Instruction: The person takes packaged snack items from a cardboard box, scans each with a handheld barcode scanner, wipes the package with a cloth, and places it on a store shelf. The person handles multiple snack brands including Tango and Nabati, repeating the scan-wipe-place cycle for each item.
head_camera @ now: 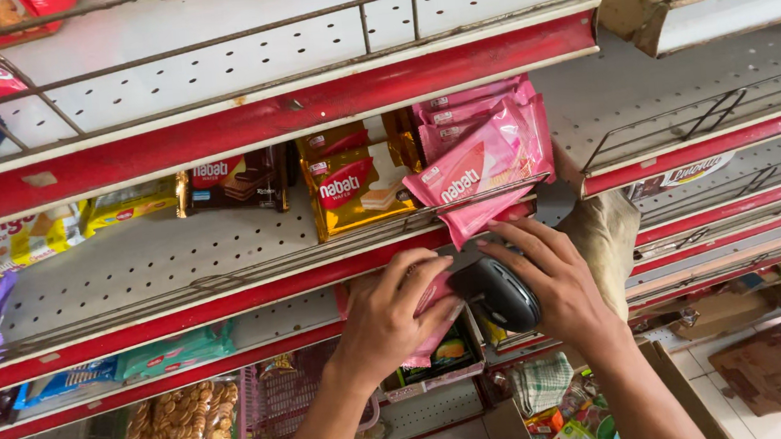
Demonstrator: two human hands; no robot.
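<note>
Your left hand (398, 312) is closed around a glossy pink wafer packet (440, 322), held just below the red shelf edge (230, 302). Your right hand (553, 281) grips a dark handheld scanner (499, 295), touching that packet. More pink packets (483, 161) lean on the shelf above.

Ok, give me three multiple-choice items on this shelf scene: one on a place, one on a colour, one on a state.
1. Where does the pink stack sit?
A. floor
B. middle shelf
C. cardboard box

2. What colour is the shelf edge?
A. red
B. blue
C. green

3. What does the right hand hold?
A. nothing
B. a jar
C. a dark device

Answers: 1 B, the stack rests behind the wire rail of the middle shelf; 2 A, each front strip is red; 3 C, its fingers wrap the dark device, pressed to the pink pack in the left hand.
</note>
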